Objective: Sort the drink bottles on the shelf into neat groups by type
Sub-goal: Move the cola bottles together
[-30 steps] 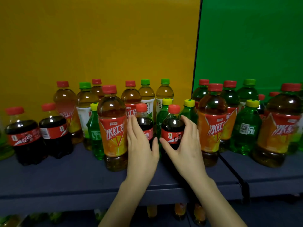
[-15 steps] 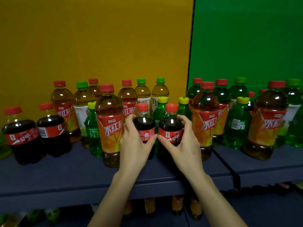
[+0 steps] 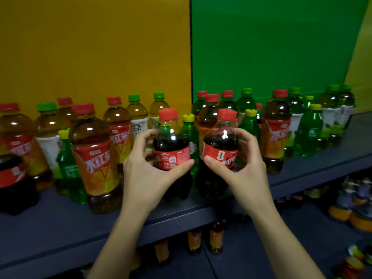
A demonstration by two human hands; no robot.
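The two small cola bottles, one (image 3: 172,150) wrapped in the left hand (image 3: 149,174) and one (image 3: 220,152) in the right hand (image 3: 244,168) at the frame's centre, could clip the crowding iced tea bottle (image 3: 94,158) or yellow-capped green soda bottles (image 3: 189,133) and topple them off the shelf (image 3: 60,224)

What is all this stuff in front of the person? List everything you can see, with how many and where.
Cola bottles: three in view, dark with red caps; two held mid-shelf, one at far left.
Iced tea bottles: many, amber with red caps, spread along the shelf.
Green tea bottles: several, green caps, white labels, mostly at the back.
Lemon-lime soda bottles: several, green with yellow caps, scattered.
Shelf: one, dark blue-grey.
Back panels: yellow left, green right.
Lower shelf bottles: blurred, uncountable.
Left hand: grips one cola.
Right hand: grips the other.
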